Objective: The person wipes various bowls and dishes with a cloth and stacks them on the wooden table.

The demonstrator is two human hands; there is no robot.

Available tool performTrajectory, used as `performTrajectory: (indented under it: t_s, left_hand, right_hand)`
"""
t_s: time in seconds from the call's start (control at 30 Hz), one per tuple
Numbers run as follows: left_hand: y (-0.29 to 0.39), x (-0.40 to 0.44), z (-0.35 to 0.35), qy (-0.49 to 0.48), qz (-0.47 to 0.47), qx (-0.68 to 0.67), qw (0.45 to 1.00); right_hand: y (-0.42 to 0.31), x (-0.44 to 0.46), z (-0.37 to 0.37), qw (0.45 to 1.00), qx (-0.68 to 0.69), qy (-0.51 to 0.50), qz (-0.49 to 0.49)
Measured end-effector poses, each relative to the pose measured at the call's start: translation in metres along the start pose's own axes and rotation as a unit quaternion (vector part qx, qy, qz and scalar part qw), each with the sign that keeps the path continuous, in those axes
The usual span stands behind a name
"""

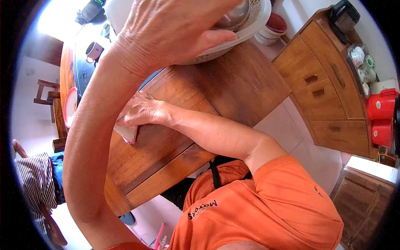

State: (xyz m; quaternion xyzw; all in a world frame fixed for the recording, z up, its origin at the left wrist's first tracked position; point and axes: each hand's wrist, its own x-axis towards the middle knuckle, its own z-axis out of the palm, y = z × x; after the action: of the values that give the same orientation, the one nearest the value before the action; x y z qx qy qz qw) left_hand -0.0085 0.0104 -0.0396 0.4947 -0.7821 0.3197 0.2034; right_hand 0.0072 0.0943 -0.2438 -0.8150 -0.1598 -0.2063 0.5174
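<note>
My left hand (179, 33) reaches across the top of the view to a white plastic basket (261, 23). Its thumb lies against the rim, and the other fingers run out of the picture. Inside the basket part of a metal bowl (236, 18) shows. My right hand (143, 109) is pressed down on a folded pale cloth (127, 132) with a reddish edge, flat on the wooden table (166, 146). My left forearm hides part of that hand and the cloth.
A cup (94, 51) and a pink-rimmed plate (71, 106) are on the table's far-left side. A wooden cabinet (325, 83) stands at right, near a red-and-white bucket (273, 29). Red containers (381, 106) are beyond it. Another person in a striped shirt (35, 179) is at left.
</note>
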Motion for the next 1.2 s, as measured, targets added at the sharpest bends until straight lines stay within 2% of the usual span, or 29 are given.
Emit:
performTrajectory:
  t_s: [0.03, 0.1, 0.2, 0.3, 0.33, 0.4, 0.53, 0.57, 0.6, 0.67, 0.73, 0.77, 0.87, 0.93, 0.97, 1.0, 1.07, 1.1, 1.17, 1.2]
  left_hand:
    - [0.004, 0.003, -0.007, -0.078, -0.064, 0.089, 0.991]
    - [0.003, 0.001, -0.007, -0.154, -0.127, 0.176, 0.964]
    - [0.002, -0.01, 0.0, -0.115, -0.079, 0.198, 0.97]
    - [0.004, -0.015, 0.004, -0.091, -0.072, 0.118, 0.986]
    - [-0.004, -0.019, 0.011, -0.068, -0.048, 0.142, 0.986]
    - [-0.005, -0.025, 0.01, -0.045, -0.025, 0.168, 0.985]
    - [0.011, -0.032, -0.003, -0.065, -0.1, 0.063, 0.991]
    - [0.01, -0.034, -0.002, -0.064, -0.107, 0.064, 0.99]
    - [0.009, -0.037, -0.001, -0.062, -0.115, 0.064, 0.989]
    - [0.001, -0.041, 0.012, -0.006, -0.066, 0.147, 0.987]
    - [0.004, -0.034, 0.013, 0.043, -0.041, 0.197, 0.979]
    - [0.014, -0.035, 0.008, 0.026, -0.066, 0.144, 0.987]
    - [0.016, -0.038, 0.019, 0.057, -0.078, 0.061, 0.993]
    - [0.02, -0.045, 0.029, 0.083, -0.038, 0.121, 0.989]
    - [0.024, -0.048, 0.029, 0.087, -0.024, 0.135, 0.987]
    - [0.029, -0.052, 0.029, 0.093, -0.011, 0.15, 0.984]
    - [0.051, -0.057, 0.021, -0.013, -0.067, 0.194, 0.979]
    - [0.054, -0.06, 0.018, -0.031, -0.07, 0.198, 0.977]
    - [0.056, -0.063, 0.017, -0.042, -0.075, 0.206, 0.975]
    - [0.057, -0.063, 0.018, -0.053, -0.075, 0.211, 0.973]
  right_hand:
    - [-0.002, 0.0, -0.003, 1.0, -0.016, 0.003, -0.008]
    - [-0.005, -0.001, -0.005, 1.0, -0.01, -0.014, 0.017]
    - [-0.004, 0.0, -0.003, 1.0, 0.013, -0.005, 0.015]
    - [-0.004, 0.0, -0.005, 1.0, 0.008, -0.012, 0.014]
    - [-0.009, 0.0, -0.01, 1.0, 0.004, -0.017, 0.015]
    - [-0.017, -0.004, -0.026, 0.996, 0.01, -0.079, 0.043]
    - [-0.025, -0.005, -0.025, 0.996, 0.007, -0.084, 0.022]
    - [-0.03, -0.008, -0.023, 1.0, 0.03, -0.007, -0.005]
    - [-0.029, -0.007, -0.026, 0.997, 0.061, -0.043, 0.002]
    - [-0.029, -0.005, -0.033, 0.986, 0.122, -0.112, 0.023]
    - [-0.035, -0.014, -0.04, 0.97, 0.211, -0.114, 0.041]
    - [-0.037, -0.019, -0.044, 0.96, 0.25, -0.113, 0.051]
    - [-0.033, -0.031, -0.044, 0.916, 0.376, -0.094, 0.101]
    - [-0.016, -0.032, -0.032, 0.895, 0.42, -0.086, 0.124]
    - [-0.005, -0.029, -0.027, 0.909, 0.383, -0.098, 0.132]
    - [-0.005, -0.025, -0.027, 0.932, 0.339, -0.088, 0.094]
    - [-0.008, -0.018, -0.028, 0.968, 0.243, -0.056, 0.021]
    - [-0.031, -0.009, -0.041, 0.979, 0.123, -0.136, 0.09]
    - [-0.038, -0.005, -0.044, 0.963, -0.003, -0.219, 0.155]
    - [-0.027, -0.009, -0.038, 0.979, -0.061, -0.18, 0.078]
